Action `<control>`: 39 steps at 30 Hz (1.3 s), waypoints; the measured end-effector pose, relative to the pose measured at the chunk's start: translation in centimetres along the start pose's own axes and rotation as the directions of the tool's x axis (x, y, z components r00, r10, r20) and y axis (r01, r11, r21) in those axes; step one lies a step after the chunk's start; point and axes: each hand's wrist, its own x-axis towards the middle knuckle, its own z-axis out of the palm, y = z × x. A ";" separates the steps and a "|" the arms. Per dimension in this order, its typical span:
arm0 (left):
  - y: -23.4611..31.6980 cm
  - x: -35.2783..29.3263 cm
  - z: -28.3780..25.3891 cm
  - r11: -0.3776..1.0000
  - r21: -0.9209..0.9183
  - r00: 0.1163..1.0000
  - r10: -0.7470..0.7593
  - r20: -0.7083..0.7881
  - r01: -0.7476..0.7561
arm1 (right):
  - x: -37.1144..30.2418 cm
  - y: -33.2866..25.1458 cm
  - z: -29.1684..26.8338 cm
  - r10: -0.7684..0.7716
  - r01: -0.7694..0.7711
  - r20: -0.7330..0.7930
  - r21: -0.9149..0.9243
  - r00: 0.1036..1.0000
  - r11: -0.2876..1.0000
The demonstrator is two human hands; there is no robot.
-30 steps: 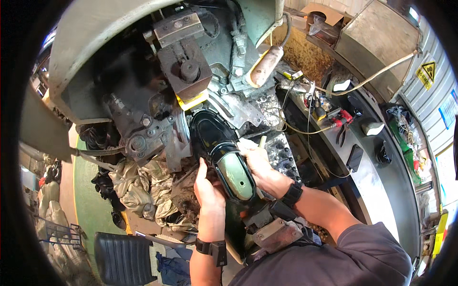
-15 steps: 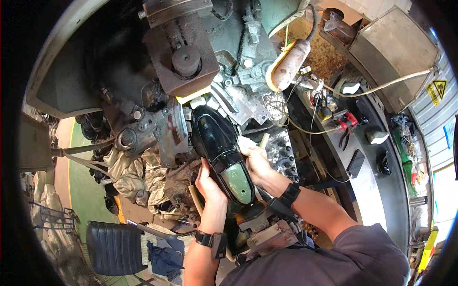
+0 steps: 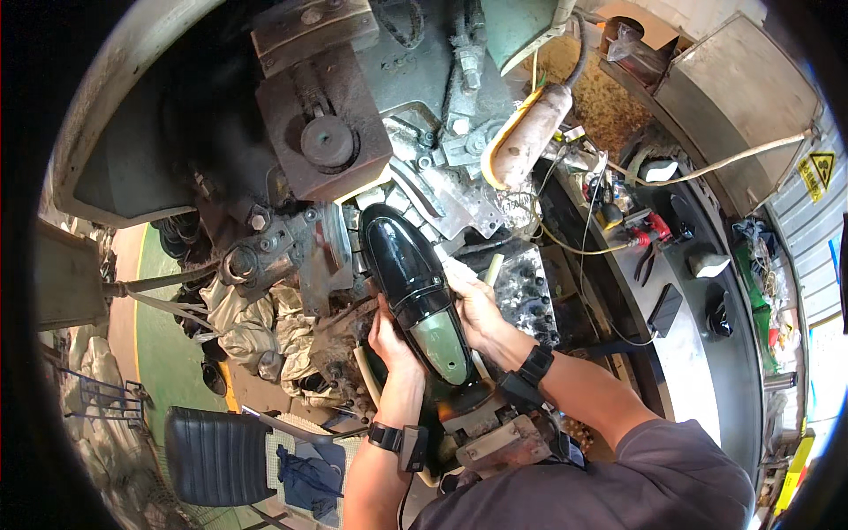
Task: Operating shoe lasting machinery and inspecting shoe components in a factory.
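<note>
A glossy black shoe (image 3: 405,265) on a pale green last (image 3: 443,344) sits toe-first against the jaws of a big greasy machine (image 3: 353,132). My left hand (image 3: 386,336) grips the shoe's left side near the heel. My right hand (image 3: 477,309) presses against its right side. Both wrists wear dark bands. The shoe's underside and the support beneath it are hidden by my hands.
Crumpled rags (image 3: 256,322) lie left of the shoe. A black padded stool (image 3: 216,455) stands at lower left. A curved shelf (image 3: 680,291) on the right holds red-handled pliers (image 3: 649,231), wires and small dark tools. A pale cylinder with a yellow hose (image 3: 530,132) hangs above.
The view has closed in on the machine, so the shoe looks larger and more central. Both hands keep their hold on the shoe, which has stayed against the machine's jaws.
</note>
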 end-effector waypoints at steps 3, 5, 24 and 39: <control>0.0 0.3 -0.9 0.997 -0.055 0.998 -0.046 0.033 0.048 | -0.6 -0.1 0.6 -0.002 0.002 -0.029 0.002 1.000 1.000; 0.1 0.1 -0.9 0.993 -0.077 0.995 -0.090 0.029 0.092 | -0.9 -0.1 1.0 0.009 -0.009 -0.030 0.013 1.000 1.000; 1.4 -5.5 2.7 0.982 -0.011 0.966 -0.181 0.187 0.186 | -2.4 1.1 -1.2 0.331 -0.297 0.080 -0.280 0.940 0.913; 0.0 -2.1 0.8 0.974 0.084 0.924 -0.225 0.309 0.209 | -2.8 0.0 -3.5 0.114 -0.054 0.069 -0.578 0.991 0.814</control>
